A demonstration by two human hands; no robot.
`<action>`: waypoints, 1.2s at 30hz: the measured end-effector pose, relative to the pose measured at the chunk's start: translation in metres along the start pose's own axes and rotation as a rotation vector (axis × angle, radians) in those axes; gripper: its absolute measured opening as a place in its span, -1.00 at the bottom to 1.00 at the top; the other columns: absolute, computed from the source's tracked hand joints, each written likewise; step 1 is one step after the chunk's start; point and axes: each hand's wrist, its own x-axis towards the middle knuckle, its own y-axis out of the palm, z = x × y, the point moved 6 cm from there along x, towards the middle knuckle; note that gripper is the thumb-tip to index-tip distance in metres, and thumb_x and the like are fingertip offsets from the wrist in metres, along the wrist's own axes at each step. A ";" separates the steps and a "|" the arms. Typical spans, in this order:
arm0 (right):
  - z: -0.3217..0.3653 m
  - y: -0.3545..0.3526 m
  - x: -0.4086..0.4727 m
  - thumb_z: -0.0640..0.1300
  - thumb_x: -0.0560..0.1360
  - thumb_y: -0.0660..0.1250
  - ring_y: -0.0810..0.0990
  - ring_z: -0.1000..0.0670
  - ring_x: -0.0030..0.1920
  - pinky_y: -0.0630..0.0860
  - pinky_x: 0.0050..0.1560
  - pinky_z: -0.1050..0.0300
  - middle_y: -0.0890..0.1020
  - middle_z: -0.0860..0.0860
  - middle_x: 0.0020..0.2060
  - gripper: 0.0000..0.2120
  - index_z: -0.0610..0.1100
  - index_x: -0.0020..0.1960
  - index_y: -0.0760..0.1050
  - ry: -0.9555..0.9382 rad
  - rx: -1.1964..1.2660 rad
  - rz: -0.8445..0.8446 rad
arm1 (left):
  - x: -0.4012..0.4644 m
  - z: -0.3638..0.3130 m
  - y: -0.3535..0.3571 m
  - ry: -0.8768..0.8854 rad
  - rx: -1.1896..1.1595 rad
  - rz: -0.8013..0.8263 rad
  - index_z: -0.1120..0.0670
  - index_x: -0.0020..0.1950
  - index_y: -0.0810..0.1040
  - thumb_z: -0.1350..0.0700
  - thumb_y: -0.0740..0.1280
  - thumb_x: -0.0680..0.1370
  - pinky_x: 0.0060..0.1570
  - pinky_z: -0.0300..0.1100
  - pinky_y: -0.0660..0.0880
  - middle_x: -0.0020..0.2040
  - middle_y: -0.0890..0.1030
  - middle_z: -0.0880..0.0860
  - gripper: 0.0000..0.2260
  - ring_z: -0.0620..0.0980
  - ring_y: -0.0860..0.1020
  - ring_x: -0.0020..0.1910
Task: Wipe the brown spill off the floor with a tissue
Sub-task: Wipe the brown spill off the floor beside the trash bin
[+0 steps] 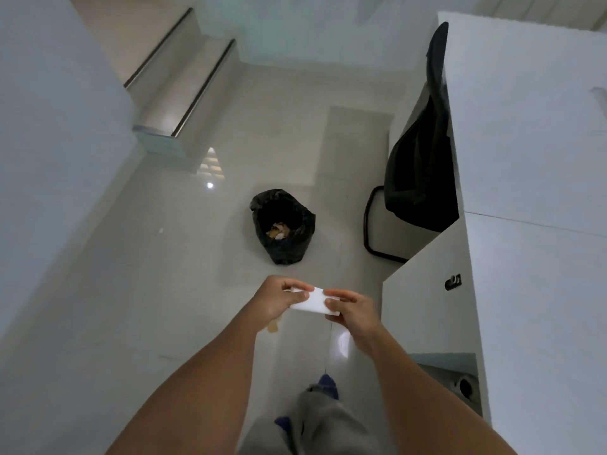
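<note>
A folded white tissue [316, 302] is held in the air between both hands, well above the floor. My left hand [276, 298] pinches its left end and my right hand [353, 311] pinches its right end. A small brown spill [273, 328] shows on the glossy pale floor, just below my left wrist, which partly hides it.
A bin lined with a black bag [283, 226] stands on the floor ahead, with crumpled scraps inside. A black chair [418, 165] is tucked beside a white desk [525, 159] on the right. Steps [184, 93] rise at the back left. My legs and blue socks [323, 408] are below.
</note>
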 end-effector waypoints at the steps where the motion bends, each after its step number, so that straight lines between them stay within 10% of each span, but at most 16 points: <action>1: 0.002 0.001 0.009 -0.38 0.45 0.41 0.65 -0.14 -0.01 0.63 -0.08 0.08 0.65 -0.14 -0.01 -0.82 -0.15 -0.07 0.67 0.008 -0.017 0.017 | 0.008 -0.001 -0.002 -0.014 0.017 0.004 0.03 -0.02 0.75 0.23 0.46 0.50 0.07 -0.16 0.56 0.06 0.65 -0.04 -0.86 -0.03 0.61 0.04; 10: -0.034 0.013 0.130 -0.41 0.38 0.46 0.66 -0.08 -0.11 0.61 -0.21 0.18 0.66 -0.13 0.00 -0.73 -0.15 0.02 0.67 0.017 -0.208 0.043 | 0.110 0.067 -0.020 -0.091 0.114 0.020 0.04 0.17 0.68 0.24 0.50 0.46 0.17 -0.13 0.53 0.25 0.60 0.00 -0.70 0.00 0.59 0.14; 26: -0.336 0.022 0.511 -0.38 0.39 0.42 0.69 -0.10 -0.17 0.58 -0.26 0.19 0.66 -0.11 -0.06 -0.69 -0.16 0.10 0.62 -0.160 -0.420 -0.131 | 0.451 0.434 0.024 0.110 0.483 -0.159 0.16 0.25 0.58 0.33 0.34 0.51 0.15 -0.36 0.30 0.32 0.53 0.13 -0.68 0.09 0.50 0.28; 36: -0.407 -0.017 0.595 -0.31 0.39 0.45 0.64 -0.08 0.00 0.62 0.11 -0.07 0.68 -0.07 0.05 -0.69 -0.12 0.12 0.64 -0.214 -0.534 -0.214 | 0.517 0.503 0.072 0.197 0.619 -0.141 0.18 0.35 0.48 0.32 0.29 0.55 0.28 -0.16 0.41 0.35 0.49 0.15 -0.65 0.12 0.48 0.29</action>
